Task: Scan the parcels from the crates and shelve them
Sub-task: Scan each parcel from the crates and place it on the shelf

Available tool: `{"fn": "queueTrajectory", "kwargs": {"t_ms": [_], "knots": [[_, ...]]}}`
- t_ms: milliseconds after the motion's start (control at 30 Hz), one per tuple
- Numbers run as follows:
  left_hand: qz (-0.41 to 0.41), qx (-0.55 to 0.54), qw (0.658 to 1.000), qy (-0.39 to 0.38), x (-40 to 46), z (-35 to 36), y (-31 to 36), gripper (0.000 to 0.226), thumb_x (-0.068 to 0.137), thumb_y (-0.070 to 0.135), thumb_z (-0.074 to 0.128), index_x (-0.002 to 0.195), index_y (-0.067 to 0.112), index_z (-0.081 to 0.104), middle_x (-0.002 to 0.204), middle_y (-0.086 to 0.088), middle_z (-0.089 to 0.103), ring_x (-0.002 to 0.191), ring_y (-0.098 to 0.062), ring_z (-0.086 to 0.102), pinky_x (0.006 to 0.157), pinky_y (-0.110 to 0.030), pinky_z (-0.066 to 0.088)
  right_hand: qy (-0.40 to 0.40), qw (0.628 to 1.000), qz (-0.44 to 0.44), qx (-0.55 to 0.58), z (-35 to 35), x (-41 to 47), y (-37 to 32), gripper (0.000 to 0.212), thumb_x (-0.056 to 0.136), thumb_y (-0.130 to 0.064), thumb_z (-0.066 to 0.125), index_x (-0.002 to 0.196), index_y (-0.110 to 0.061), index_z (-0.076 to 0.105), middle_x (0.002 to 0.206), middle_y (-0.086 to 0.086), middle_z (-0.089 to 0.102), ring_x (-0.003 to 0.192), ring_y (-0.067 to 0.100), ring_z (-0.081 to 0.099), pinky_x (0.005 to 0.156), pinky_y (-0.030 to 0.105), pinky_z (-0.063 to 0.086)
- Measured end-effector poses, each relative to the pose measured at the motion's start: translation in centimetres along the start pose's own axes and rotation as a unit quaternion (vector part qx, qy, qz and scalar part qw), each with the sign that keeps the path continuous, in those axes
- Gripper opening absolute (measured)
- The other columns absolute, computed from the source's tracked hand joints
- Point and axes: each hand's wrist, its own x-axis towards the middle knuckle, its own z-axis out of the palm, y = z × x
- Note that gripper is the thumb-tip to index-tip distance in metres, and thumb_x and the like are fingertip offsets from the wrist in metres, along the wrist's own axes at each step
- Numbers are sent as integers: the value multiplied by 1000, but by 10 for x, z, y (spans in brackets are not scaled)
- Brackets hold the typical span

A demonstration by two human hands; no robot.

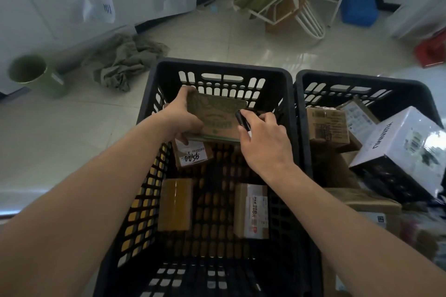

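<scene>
Head view: print on brown parcel (214, 116) blurred, not readable. Right crate (362, 84) cut by frame edge, its parcels partly in shadow. Left hand (182, 116) grips parcel by left edge, fingers curled around it, over left crate (217, 67). Right hand (263, 137) pinches black pen (242, 121), tip at parcel's right side. Three parcels lie on crate floor below.

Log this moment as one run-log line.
left hand: holds brown box | right hand: holds black pen | place: above left crate | stage: not yet shelved
</scene>
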Motion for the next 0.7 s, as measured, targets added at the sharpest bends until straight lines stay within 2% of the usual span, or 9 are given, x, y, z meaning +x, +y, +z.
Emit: {"fn": "queueTrajectory", "kwargs": {"t_ms": [67, 133, 167, 233, 300, 433, 533, 600, 700], "knots": [[-18, -60, 998, 24, -2, 3, 1, 62, 95, 16, 70, 128, 57, 38, 129, -9, 56, 107, -38, 69, 69, -56, 63, 4, 1000, -3, 4, 0, -1, 0, 52, 110, -47, 48, 161, -39, 40, 150, 9, 49, 124, 37, 56, 99, 50, 56], [-34, -87, 994, 65, -2, 6, 4, 19, 104, 47, 52, 119, 55, 45, 126, -9, 59, 112, -39, 63, 81, -62, 59, 7, 1000, -8, 7, 0, -3, -1, 52, 110, -47, 48, 161, -38, 40, 149, 9, 49, 123, 37, 56, 99, 50, 56], [-41, -96, 991, 84, 0, 8, 3, 12, 105, 59, 42, 113, 53, 48, 125, -9, 59, 113, -39, 61, 88, -65, 55, 9, 1000, -10, 8, 0, -4, -2, 52, 110, -47, 48, 161, -38, 40, 149, 9, 49, 123, 37, 56, 99, 50, 55], [-40, -107, 987, 113, 7, 12, 0, 28, 102, 68, 31, 104, 49, 52, 122, -8, 60, 113, -36, 59, 96, -64, 51, 12, 1000, -13, 11, -1, -6, -4, 52, 110, -47, 48, 161, -38, 40, 148, 9, 50, 122, 36, 56, 99, 50, 55], [-25, -120, 982, 144, 5, 17, 0, 26, 104, 64, 35, 103, 46, 54, 122, -7, 59, 110, -34, 58, 97, -61, 52, 16, 1000, -17, 12, -2, -9, -4, 52, 110, -47, 48, 160, -38, 41, 147, 8, 50, 122, 36, 56, 99, 49, 55], [-12, -140, 971, 195, -1, 27, 1, 20, 109, 47, 43, 123, 38, 54, 123, -4, 54, 99, -22, 53, 86, -44, 50, 22, 1000, -15, 16, -4, -13, 0, 52, 110, -48, 49, 160, -39, 41, 147, 9, 49, 121, 35, 57, 98, 50, 56], [-34, -186, 960, 205, -6, 28, 3, 40, 99, 55, 49, 136, 41, 51, 124, -3, 56, 109, -27, 56, 93, -52, 53, 25, 999, -9, 20, -6, -17, 4, 52, 110, -48, 49, 160, -39, 41, 148, 8, 49, 121, 34, 56, 98, 49, 56], [-72, -217, 958, 171, -9, 28, 2, 49, 87, 60, 47, 126, 34, 58, 125, -8, 63, 113, -32, 60, 94, -56, 52, 28, 999, -9, 26, -7, -20, 4, 51, 110, -48, 49, 160, -39, 42, 147, 8, 50, 120, 34, 56, 97, 48, 56], [-128, -266, 950, 101, -19, 29, 3, 38, 76, 52, 50, 100, 24, 55, 120, -13, 67, 111, -35, 63, 94, -56, 52, 38, 998, -16, 39, -10, -24, 3, 50, 110, -46, 50, 159, -39, 43, 145, 8, 51, 119, 34, 57, 96, 47, 56]]}}
